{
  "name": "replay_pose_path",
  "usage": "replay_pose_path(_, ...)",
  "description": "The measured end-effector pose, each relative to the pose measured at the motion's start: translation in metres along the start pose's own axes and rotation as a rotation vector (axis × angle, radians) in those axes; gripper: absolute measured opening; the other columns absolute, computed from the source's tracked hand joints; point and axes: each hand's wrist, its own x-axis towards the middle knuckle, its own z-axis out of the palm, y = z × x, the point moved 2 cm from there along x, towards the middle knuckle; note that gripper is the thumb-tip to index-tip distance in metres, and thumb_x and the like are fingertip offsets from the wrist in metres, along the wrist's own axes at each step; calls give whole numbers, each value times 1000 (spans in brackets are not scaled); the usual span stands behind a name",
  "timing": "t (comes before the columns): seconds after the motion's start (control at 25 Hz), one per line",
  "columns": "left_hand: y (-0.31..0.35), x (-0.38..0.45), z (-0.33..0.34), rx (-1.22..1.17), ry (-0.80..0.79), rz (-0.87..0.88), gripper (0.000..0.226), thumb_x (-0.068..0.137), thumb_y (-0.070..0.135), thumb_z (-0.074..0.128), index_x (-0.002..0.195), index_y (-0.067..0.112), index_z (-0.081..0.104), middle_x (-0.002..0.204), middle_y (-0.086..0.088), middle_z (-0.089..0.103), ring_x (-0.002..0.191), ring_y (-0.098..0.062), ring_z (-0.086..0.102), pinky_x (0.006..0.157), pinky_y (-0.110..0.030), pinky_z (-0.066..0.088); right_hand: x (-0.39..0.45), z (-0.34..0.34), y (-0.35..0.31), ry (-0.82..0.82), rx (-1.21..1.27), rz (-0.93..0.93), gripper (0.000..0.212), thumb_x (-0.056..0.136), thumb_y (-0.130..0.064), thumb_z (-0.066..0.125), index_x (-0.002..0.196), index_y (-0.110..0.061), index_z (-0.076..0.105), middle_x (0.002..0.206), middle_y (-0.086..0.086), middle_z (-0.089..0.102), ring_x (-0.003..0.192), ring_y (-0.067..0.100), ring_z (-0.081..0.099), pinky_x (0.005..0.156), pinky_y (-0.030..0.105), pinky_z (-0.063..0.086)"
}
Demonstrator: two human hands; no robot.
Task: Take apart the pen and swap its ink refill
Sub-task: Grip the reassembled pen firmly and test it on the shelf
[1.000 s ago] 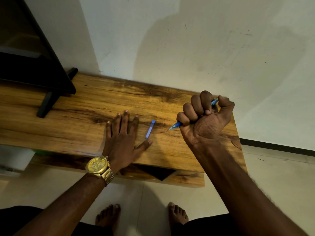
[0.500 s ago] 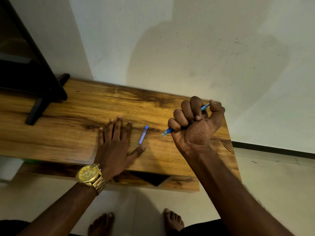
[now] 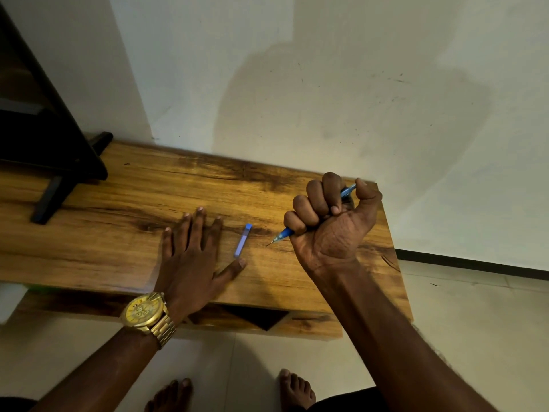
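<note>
From the head view, your right hand [image 3: 332, 221] is curled into a full fist around the blue pen [image 3: 347, 192], all four fingers wrapped over the barrel and the thumb capping the rear end. The pen runs on a slant through that fist: its fine tip [image 3: 271, 242] pokes out below the little finger, pointing down and to your left toward the wooden table [image 3: 118, 233], while the back end shows beside the thumb, up and to the right. The tip looks close to the wood, though whether it touches cannot be told.

Your left hand [image 3: 193, 254] lies flat and spread on the table, palm down, holding nothing (the gold watch [image 3: 145, 312] sits on that wrist). Between the two hands lies the small blue cap [image 3: 243, 240], loose on the wood. Its long axis runs roughly away from you, leaning slightly right at the far end, and its near end lies just beyond your left thumb tip, close but seemingly not touching.

So the cap is already off, and the barrel looks unopened. The judgement is that the next move needs your left hand, the free one, to reach rightward past the cap and take the tip end, which faces it. The fist hides most of the barrel, so loosen it to expose a joint.
</note>
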Motion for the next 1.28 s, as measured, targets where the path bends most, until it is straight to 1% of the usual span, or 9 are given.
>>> replay_pose_path(0.32, 1, 0, 1, 3, 10, 2, 108, 86, 94, 14, 173, 30, 8, 184, -9, -5, 169, -36, -1, 134, -64, 7, -1, -1, 1, -24, 36, 14, 43, 95, -47, 33, 61, -20, 28, 56, -5, 19, 46, 11, 14, 48, 23, 14)
replay_pose_path(0.48, 0, 1, 1, 9, 4, 3, 108, 86, 94, 14, 173, 30, 8, 183, -10, -6, 169, -36, -1, 134, -64, 7, 0, -2, -1, -10, 28, -2, 40, 93, -45, 33, 61, -21, 28, 55, -6, 18, 46, 11, 14, 48, 22, 15)
replay_pose_path(0.68, 2, 0, -1, 21, 6, -10, 110, 84, 94, 13, 173, 30, 11, 183, -10, -3, 169, -36, 1, 134, -63, 7, 0, -5, -2, 22, 73, -33, 44, 94, -50, 36, 61, -22, 27, 55, -6, 18, 46, 11, 14, 46, 23, 16)
replay_pose_path(0.88, 1, -1, 0, -4, 15, -6, 110, 85, 94, 17, 173, 29, 13, 184, -10, -2, 169, -36, 1, 134, -63, 6, 1, -6, -4, 34, 106, -38, 40, 91, -46, 37, 60, -23, 28, 55, -7, 18, 45, 11, 13, 46, 23, 16)
replay_pose_path(1.0, 1, -1, 0, -25, 15, 1, 110, 85, 94, 18, 173, 29, 12, 184, -10, -3, 169, -36, 0, 134, -63, 6, 1, -7, -2, 56, 124, -46, 42, 92, -49, 37, 60, -23, 28, 55, -7, 18, 46, 11, 14, 46, 23, 17)
replay_pose_path(1.12, -1, 0, -4, -46, -33, -1, 111, 83, 95, 18, 173, 31, 9, 183, -8, -8, 170, -34, -5, 134, -61, 3, 1, -8, -2, 55, 145, -40, 39, 90, -45, 38, 60, -23, 28, 55, -7, 18, 46, 11, 14, 46, 23, 17)
replay_pose_path(1.2, -4, 2, -11, -96, -53, -4, 109, 82, 95, 24, 172, 33, 17, 184, -5, 0, 170, -31, 0, 135, -60, 8, 2, -8, -2, 61, 178, -49, 39, 90, -43, 39, 58, -23, 29, 55, -7, 18, 46, 11, 15, 45, 23, 18)
replay_pose_path(1.24, -5, 3, -17, -159, -37, 1, 105, 82, 93, 30, 169, 34, 27, 182, -3, 13, 168, -29, 10, 134, -59, 16, 2, -9, -3, 73, 204, -54, 41, 90, -44, 39, 56, -22, 32, 55, -7, 18, 46, 11, 15, 45, 23, 18)
replay_pose_path(1.28, -5, 3, -26, -267, 5, 17, 95, 84, 89, 39, 162, 34, 41, 175, 1, 33, 163, -26, 26, 130, -58, 28, 2, -9, -3, 81, 236, -55, 43, 90, -45, 40, 55, -20, 36, 55, -7, 18, 46, 11, 15, 44, 24, 19)
